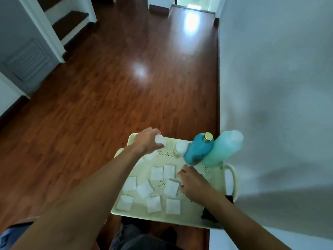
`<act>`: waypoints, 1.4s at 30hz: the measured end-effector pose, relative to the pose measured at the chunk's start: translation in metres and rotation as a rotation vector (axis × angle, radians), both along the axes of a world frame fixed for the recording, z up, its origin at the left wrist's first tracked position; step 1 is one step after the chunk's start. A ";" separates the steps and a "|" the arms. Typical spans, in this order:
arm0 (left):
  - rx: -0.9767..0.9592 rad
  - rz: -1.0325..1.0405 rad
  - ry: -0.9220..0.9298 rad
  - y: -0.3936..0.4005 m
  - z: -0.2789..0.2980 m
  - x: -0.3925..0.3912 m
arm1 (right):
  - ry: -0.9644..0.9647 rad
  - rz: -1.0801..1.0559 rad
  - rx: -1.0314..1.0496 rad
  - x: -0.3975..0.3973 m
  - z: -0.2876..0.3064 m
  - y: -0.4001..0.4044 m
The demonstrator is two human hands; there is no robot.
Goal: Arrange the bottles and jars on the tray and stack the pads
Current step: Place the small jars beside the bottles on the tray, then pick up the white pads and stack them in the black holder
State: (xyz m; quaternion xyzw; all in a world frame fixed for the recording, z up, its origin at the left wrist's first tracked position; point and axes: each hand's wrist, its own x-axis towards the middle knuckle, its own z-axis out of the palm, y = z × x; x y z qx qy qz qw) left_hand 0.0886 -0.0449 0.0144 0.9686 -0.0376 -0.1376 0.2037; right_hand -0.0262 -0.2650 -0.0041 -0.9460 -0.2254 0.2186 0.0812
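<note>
A pale yellow perforated tray holds several white square pads spread flat over its near half. At its far right stand a blue bottle with a gold cap and a taller light green bottle. A small white-lidded jar stands left of the blue bottle. My left hand is at the tray's far left, its fingers closed around a small white jar. My right hand rests over the tray's right middle, fingers curled on a pad.
The tray sits on something low in front of my knees, with dark cloth under its near right corner. A white wall runs close along the right. Wooden floor stretches ahead, with stairs at the far left.
</note>
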 end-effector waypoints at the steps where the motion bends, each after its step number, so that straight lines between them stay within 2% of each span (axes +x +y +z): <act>1: 0.004 -0.002 -0.002 -0.005 -0.004 0.002 | 0.023 -0.020 0.004 -0.003 -0.002 -0.001; 13: 0.029 -0.075 -0.038 -0.043 -0.034 0.007 | 0.180 -0.166 0.043 -0.027 -0.026 -0.009; 21: -0.144 -0.043 0.109 -0.013 -0.036 0.001 | 0.234 -0.224 0.040 -0.018 -0.035 -0.005; 24: -0.081 -0.016 0.153 -0.002 -0.041 -0.004 | 0.254 -0.257 0.044 -0.011 -0.039 0.000; 31: 0.106 -0.142 0.329 0.011 -0.070 -0.031 | 0.185 -0.327 0.038 0.005 -0.048 0.010; 36: 0.122 -0.171 0.302 0.000 -0.086 -0.041 | 0.081 -0.279 -0.055 0.011 -0.055 0.018; 42: 0.190 -0.197 0.253 -0.009 -0.089 -0.039 | 0.078 -0.287 -0.124 0.012 -0.066 0.022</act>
